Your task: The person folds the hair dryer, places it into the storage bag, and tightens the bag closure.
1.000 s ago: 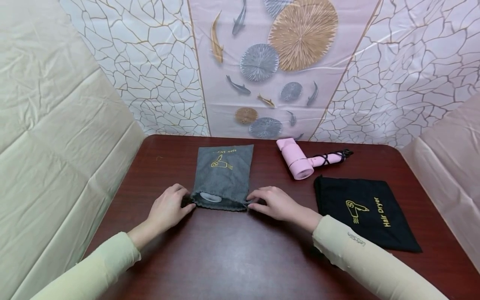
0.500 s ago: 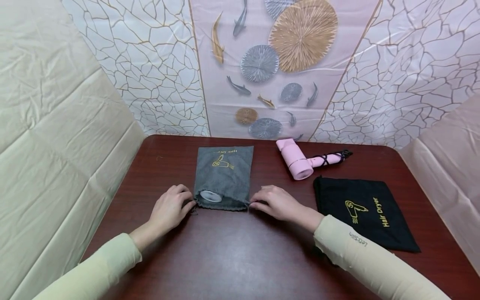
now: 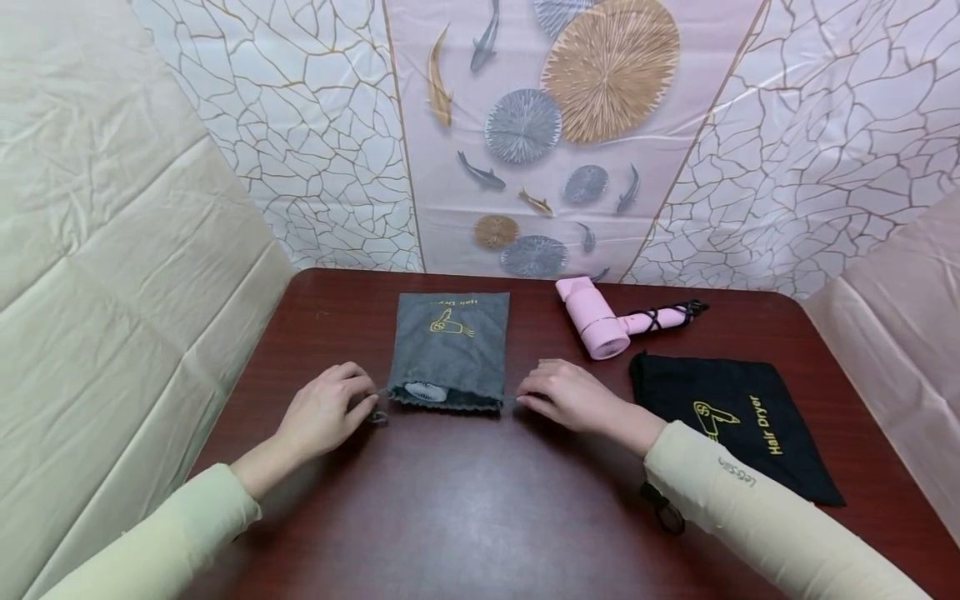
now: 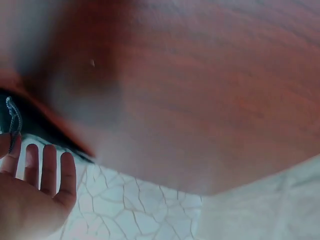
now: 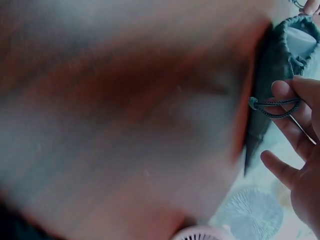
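A grey drawstring bag (image 3: 453, 354) with a yellow hair dryer print lies on the table, its mouth toward me. Inside the mouth shows the round grey-white end of a hair dryer (image 3: 425, 392); the bag hides the rest. Left of the mouth, my left hand (image 3: 327, 408) pinches a drawstring (image 4: 13, 117) between thumb and forefinger. On the other side, my right hand (image 3: 573, 396) pinches the opposite drawstring (image 5: 272, 105), whose knotted loop hangs from the fingers. Both hands are a little apart from the cloth.
A pink hair dryer (image 3: 594, 321) with its cord wound round the handle lies at the back right of the dark red table (image 3: 450, 508). Nearer me, beside my right forearm, is a flat black bag (image 3: 738, 425) printed "Hair Dryer". Patterned cloth walls (image 3: 337, 133) rise behind.
Both hands have moved outward from the bag's mouth, left and right, drawing out the drawstrings. The mouth's edge has shifted slightly away from me. The pink hair dryer and black bag stay put.
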The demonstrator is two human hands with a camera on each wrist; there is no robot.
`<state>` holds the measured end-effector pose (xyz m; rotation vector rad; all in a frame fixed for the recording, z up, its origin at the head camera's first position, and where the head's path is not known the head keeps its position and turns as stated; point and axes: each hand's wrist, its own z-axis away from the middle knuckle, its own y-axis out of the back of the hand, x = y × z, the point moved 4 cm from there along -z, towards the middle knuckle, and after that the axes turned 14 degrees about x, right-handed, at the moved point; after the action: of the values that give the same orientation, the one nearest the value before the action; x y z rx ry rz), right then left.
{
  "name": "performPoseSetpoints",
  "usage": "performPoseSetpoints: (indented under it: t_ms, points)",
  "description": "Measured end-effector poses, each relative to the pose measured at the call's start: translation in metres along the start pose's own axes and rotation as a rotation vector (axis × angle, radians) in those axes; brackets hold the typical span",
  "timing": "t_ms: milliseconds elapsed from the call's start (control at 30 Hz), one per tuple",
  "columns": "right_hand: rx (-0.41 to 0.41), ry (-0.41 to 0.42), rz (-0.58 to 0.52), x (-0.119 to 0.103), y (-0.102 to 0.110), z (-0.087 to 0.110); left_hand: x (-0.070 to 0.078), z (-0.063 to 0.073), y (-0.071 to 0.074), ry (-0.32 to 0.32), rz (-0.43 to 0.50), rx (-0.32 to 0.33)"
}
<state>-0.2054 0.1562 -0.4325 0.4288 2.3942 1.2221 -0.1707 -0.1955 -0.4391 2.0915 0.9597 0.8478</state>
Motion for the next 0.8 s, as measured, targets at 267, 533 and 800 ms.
performPoseSetpoints:
  t_ms: [267,533,800]
  points:
    - [0.073,0.06,0.056,0.007,0.03,-0.014,-0.004,-0.025,0.027,0.006,-0.007,0.058]
    - [0.162,0.023,0.066,0.018,0.063,-0.025,-0.007,-0.051,0.051,0.082,-0.007,0.176]
    - [0.182,-0.051,0.116,0.032,0.081,-0.014,-0.022,-0.055,0.063,0.164,-0.047,0.19]
